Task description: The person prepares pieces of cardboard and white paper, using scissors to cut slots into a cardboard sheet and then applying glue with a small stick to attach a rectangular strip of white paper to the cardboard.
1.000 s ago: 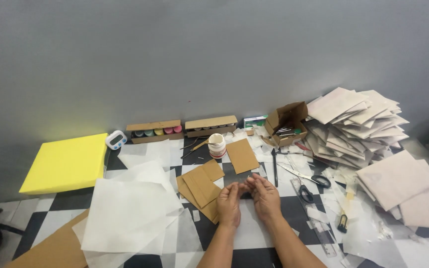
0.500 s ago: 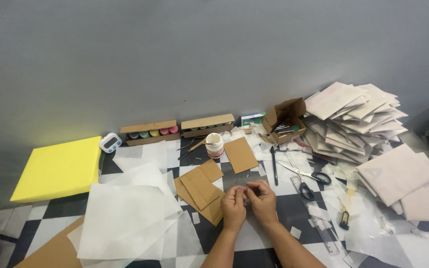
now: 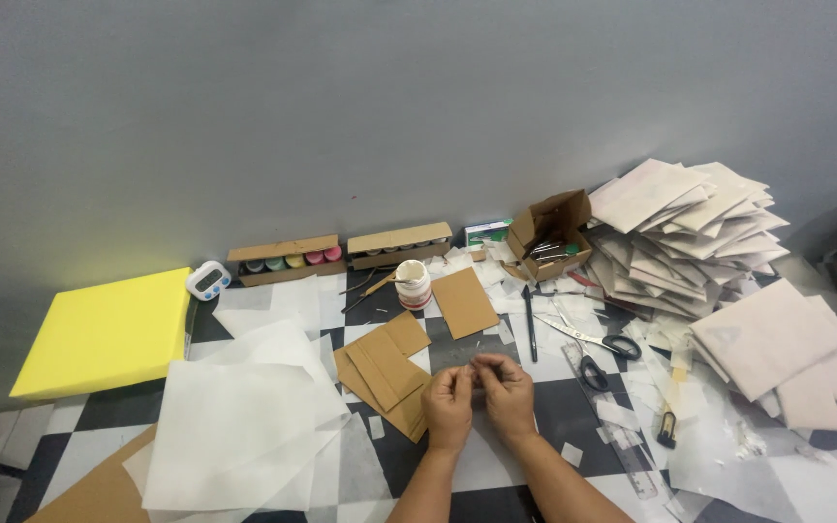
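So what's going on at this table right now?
A person works with both hands close together over a checkered surface: left hand and right hand pinch something too small to identify. Folded cardboard pieces lie just beside the left hand, white paper sheets further left, scissors to the right.

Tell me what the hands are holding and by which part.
The left hand and right hand meet fingertip to fingertip above the checkered floor, pinching something very small between them. It is too tiny to identify, and the grip point cannot be told.
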